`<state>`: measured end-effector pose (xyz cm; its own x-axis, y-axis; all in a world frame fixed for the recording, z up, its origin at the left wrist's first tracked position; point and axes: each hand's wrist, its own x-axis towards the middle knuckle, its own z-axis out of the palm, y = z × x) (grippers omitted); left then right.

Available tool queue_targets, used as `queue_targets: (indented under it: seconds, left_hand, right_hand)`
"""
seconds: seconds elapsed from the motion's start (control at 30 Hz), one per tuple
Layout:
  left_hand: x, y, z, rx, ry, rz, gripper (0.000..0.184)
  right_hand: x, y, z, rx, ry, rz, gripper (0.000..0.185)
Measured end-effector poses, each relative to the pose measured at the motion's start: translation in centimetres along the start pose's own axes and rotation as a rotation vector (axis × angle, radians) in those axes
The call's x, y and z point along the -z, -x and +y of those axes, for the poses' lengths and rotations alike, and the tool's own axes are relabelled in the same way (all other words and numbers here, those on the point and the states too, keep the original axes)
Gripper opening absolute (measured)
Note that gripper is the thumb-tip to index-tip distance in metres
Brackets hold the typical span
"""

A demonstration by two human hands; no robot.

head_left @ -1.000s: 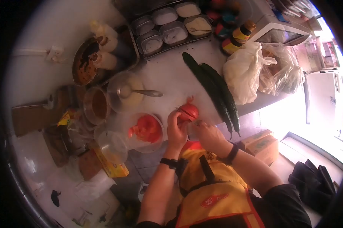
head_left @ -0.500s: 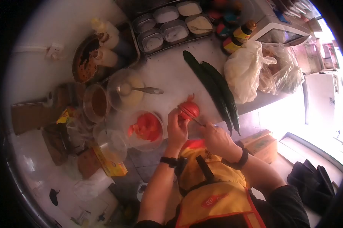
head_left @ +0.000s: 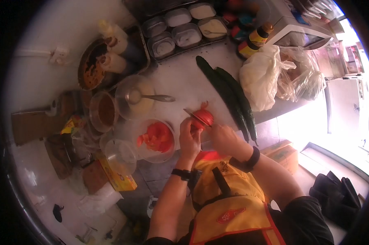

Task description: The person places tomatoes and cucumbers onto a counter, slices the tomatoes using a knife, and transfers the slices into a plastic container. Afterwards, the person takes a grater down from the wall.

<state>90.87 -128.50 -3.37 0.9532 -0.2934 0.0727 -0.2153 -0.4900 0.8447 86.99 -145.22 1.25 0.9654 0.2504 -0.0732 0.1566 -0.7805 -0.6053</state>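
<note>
On the pale work surface, a red tomato (head_left: 206,116) is cut into, with slice lines showing across it. My left hand (head_left: 190,139) grips its near left side, fingers closed against it. My right hand (head_left: 227,141) is wrapped around the handle of a knife (head_left: 191,114), whose thin blade lies across the tomato, its tip past the far left side. The handle is mostly hidden in my fist. Left of my hands, a clear bowl (head_left: 173,147) holds red tomato pieces (head_left: 160,136). A small red scrap (head_left: 204,105) lies just beyond the tomato.
Two long cucumbers (head_left: 232,96) lie right of the tomato, near white plastic bags (head_left: 258,77). A spoon (head_left: 160,98) rests in a clear tub (head_left: 125,87). Metal seasoning containers (head_left: 187,36) stand at the back, beside dark bottles (head_left: 256,41) with yellow labels.
My right hand has slid the knife forward and left, so its tip reaches farther beyond the tomato. My left hand stays on the tomato, almost unmoved.
</note>
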Motion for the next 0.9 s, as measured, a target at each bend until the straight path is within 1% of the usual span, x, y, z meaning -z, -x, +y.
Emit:
queue_targets:
  seconds: [0.03, 0.1, 0.13, 0.2, 0.27, 0.33, 0.4, 0.43, 0.5, 0.53, 0.57, 0.6, 0.63, 0.7, 0.77, 0.83, 0.9]
  left_hand:
    - [0.0, 0.0, -0.1, 0.002, 0.009, 0.000, 0.045]
    - [-0.1, 0.0, -0.2, 0.009, 0.022, 0.002, 0.045]
    - [-0.3, 0.1, -0.4, 0.037, 0.073, 0.011, 0.045]
    - [-0.4, 0.3, -0.5, 0.070, 0.125, 0.019, 0.045]
    - [-0.2, 0.2, -0.6, 0.013, 0.055, 0.016, 0.045]
    - [-0.2, 0.2, -0.5, 0.030, 0.064, 0.013, 0.045]
    - [-0.3, 0.3, -0.4, 0.046, 0.073, 0.002, 0.044]
    - [-0.3, 0.2, -0.5, 0.062, 0.093, 0.002, 0.044]
    - [-0.2, 0.0, -0.5, 0.077, 0.114, 0.004, 0.043]
    - [-0.2, 0.1, -0.6, 0.034, 0.086, 0.024, 0.042]
    - [-0.1, 0.2, -0.6, -0.005, 0.058, 0.046, 0.041]
    - [-0.2, 0.2, -0.8, 0.000, 0.061, 0.050, 0.041]
    - [-0.3, 0.2, -1.0, -0.018, 0.063, 0.056, 0.041]
    - [-0.2, 0.0, -0.8, -0.039, 0.062, 0.059, 0.040]
    - [0.2, -0.1, -0.3, -0.024, 0.065, 0.024, 0.041]
    - [0.0, -0.1, -0.5, -0.041, 0.058, 0.035, 0.040]
    - [-0.1, -0.1, -0.4, -0.053, 0.048, 0.046, 0.039]
  right_hand:
    - [0.1, 0.1, -0.1, 0.002, -0.001, 0.002, 0.021]
    - [1.0, 0.9, -0.6, -0.084, -0.069, -0.074, 0.021]
    - [1.4, 1.4, -0.8, -0.082, -0.066, -0.078, 0.021]
    - [2.0, 2.4, -1.1, -0.188, -0.216, -0.120, 0.020]
    - [2.2, 2.4, -1.3, -0.199, -0.175, -0.154, 0.020]
    - [1.9, 1.8, -1.1, -0.212, -0.135, -0.184, 0.020]
    - [1.0, 0.3, -0.9, -0.133, -0.091, -0.151, 0.021]
    - [1.0, 0.2, -1.1, -0.134, -0.093, -0.148, 0.021]
    - [1.4, 0.3, -1.6, -0.191, -0.087, -0.178, 0.022]
    - [1.5, 1.0, -1.8, -0.190, -0.085, -0.180, 0.022]
    - [1.6, 2.2, -1.8, -0.256, -0.088, -0.236, 0.022]
    - [1.6, 2.9, -1.8, -0.322, -0.090, -0.292, 0.022]
    - [1.1, 3.1, -1.7, -0.322, -0.089, -0.298, 0.022]
    - [0.1, 3.2, -1.4, -0.280, -0.025, -0.273, 0.021]
    - [-0.4, 1.6, -1.5, -0.285, -0.067, -0.250, 0.021]
    - [-0.9, 0.7, -1.7, -0.291, -0.101, -0.228, 0.021]
    - [-2.3, 0.6, -1.5, -0.322, -0.010, -0.228, 0.021]
